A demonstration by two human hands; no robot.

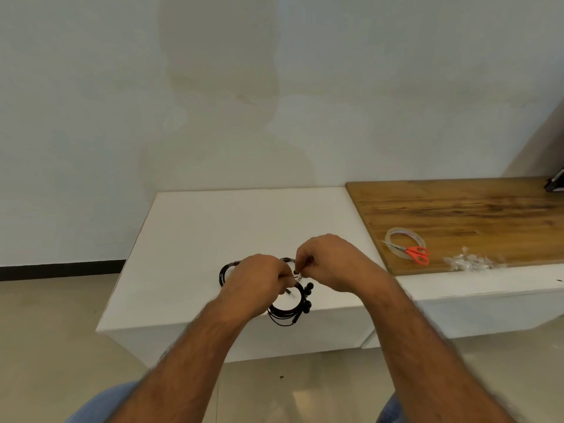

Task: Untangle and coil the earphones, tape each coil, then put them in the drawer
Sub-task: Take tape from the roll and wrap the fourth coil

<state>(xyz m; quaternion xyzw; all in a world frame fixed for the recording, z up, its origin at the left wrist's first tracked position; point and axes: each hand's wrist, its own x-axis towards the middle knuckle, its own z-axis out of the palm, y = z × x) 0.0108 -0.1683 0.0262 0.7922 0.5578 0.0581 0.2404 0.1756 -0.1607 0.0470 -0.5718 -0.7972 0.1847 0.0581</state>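
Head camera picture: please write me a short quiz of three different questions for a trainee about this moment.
1. True or false: the scissors lie on the white cabinet top.
2. Which things do the left hand and right hand work on? A) tape roll B) black earphones C) scissors
3. Fill in: the tape roll lies on the ____ board.

Key: 1 false, they lie on the wooden board, across the tape roll; 2 B; 3 wooden.
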